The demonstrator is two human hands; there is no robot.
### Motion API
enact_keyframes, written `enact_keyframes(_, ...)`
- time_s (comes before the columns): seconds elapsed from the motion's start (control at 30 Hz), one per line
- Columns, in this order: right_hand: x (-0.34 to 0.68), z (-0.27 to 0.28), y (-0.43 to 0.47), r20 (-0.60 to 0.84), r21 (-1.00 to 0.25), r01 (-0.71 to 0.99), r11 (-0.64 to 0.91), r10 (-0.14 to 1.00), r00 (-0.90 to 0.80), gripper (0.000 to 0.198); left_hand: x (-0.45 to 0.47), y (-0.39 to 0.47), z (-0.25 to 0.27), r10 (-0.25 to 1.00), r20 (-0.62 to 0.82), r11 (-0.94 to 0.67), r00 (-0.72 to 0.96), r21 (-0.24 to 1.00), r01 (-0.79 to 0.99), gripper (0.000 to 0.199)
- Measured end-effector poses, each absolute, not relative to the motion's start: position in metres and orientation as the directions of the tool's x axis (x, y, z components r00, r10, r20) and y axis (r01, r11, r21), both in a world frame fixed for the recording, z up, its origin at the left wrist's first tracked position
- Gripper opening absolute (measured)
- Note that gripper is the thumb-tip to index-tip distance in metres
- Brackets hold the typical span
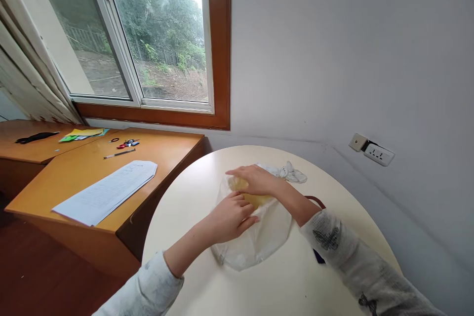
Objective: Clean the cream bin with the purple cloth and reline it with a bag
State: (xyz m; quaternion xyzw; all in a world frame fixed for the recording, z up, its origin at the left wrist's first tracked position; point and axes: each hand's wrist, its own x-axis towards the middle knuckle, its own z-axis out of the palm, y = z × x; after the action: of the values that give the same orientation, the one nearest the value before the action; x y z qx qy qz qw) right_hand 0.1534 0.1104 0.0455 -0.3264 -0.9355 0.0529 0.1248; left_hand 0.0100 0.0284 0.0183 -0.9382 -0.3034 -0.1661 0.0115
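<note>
A translucent white plastic bag [255,244] lies spread on the round table, with a pale yellow thing [261,201] showing at its upper part; its kind is unclear. My right hand [257,179] reaches across from the right, fingers and thumb curved round the bag's far left part, where more yellow shows. Just nearer to me, my left hand [231,216] rests palm down on the bag. Its fingers are loosely bent and its thumb stands apart. Both hands partly hide the yellow thing.
Behind my right hand lies a knotted plastic bag [292,174]. A brown strap [315,201] and a dark flat object [318,256] show around my right forearm. The cream round table [185,217] stands beside a wooden desk [170,148] with papers [111,190] and a pen [119,153].
</note>
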Motion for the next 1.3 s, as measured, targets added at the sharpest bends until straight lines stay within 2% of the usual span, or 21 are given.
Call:
enact_keyframes(0.07, 0.148, 0.043, 0.114, 0.079, -0.115, 0.652, 0.749, 0.661, -0.746, 0.033, 0.005, 0.024, 0.018, 0.564, 0.306, -0.818, 0.767, 0.081, 0.570, 0.029)
enact_keyframes(0.13, 0.145, 0.040, 0.117, 0.038, -0.090, 0.702, 0.707, 0.707, -0.706, 0.019, 0.002, 0.018, 0.018, 0.575, 0.307, -0.811, 0.758, 0.097, 0.577, 0.026)
enact_keyframes(0.4, 0.171, 0.033, 0.129, -0.068, -0.141, 0.781, 0.608, 0.781, -0.620, 0.026, -0.006, 0.006, 0.013, 0.598, 0.402, -0.789, 0.693, 0.142, 0.598, 0.014)
enact_keyframes(0.5, 0.181, 0.039, 0.116, -0.017, -0.158, 0.789, 0.594, 0.797, -0.604, 0.029, -0.009, 0.005, 0.010, 0.552, 0.504, -0.799, 0.665, 0.090, 0.595, 0.015)
enact_keyframes(0.57, 0.182, 0.047, 0.101, 0.123, -0.180, 0.772, 0.610, 0.792, -0.597, 0.031, -0.008, 0.002, 0.009, 0.519, 0.561, -0.801, 0.645, 0.057, 0.595, 0.018)
enact_keyframes(0.63, 0.177, 0.054, 0.089, 0.205, -0.222, 0.734, 0.641, 0.767, -0.608, 0.024, -0.004, -0.002, 0.009, 0.512, 0.573, -0.798, 0.640, 0.041, 0.601, 0.021)
enact_keyframes(0.67, 0.173, 0.057, 0.085, 0.169, -0.244, 0.716, 0.654, 0.756, -0.632, 0.025, -0.001, -0.004, 0.010, 0.517, 0.562, -0.795, 0.645, 0.037, 0.605, 0.021)
enact_keyframes(0.77, 0.155, 0.059, 0.087, -0.192, -0.245, 0.699, 0.672, 0.673, -0.715, 0.021, 0.011, -0.009, 0.014, 0.547, 0.492, -0.788, 0.677, 0.029, 0.615, 0.022)
enact_keyframes(0.83, 0.145, 0.057, 0.096, -0.339, -0.219, 0.693, 0.687, 0.612, -0.714, 0.018, 0.016, -0.011, 0.016, 0.566, 0.439, -0.785, 0.697, 0.029, 0.619, 0.023)
enact_keyframes(1.0, 0.136, 0.055, 0.110, -0.341, -0.179, 0.714, 0.677, 0.638, -0.690, 0.027, 0.015, -0.007, 0.014, 0.610, 0.382, -0.757, 0.695, 0.022, 0.653, 0.026)
enact_keyframes(1.2, 0.134, 0.050, 0.093, -0.478, -0.095, 0.760, 0.642, 0.640, -0.601, 0.009, 0.010, -0.002, 0.010, 0.568, 0.423, -0.787, 0.706, 0.027, 0.616, 0.020)
enact_keyframes(1.3, 0.138, 0.048, 0.090, -0.495, -0.076, 0.783, 0.617, 0.658, -0.567, 0.008, 0.009, -0.002, 0.008, 0.538, 0.442, -0.808, 0.717, 0.030, 0.588, 0.023)
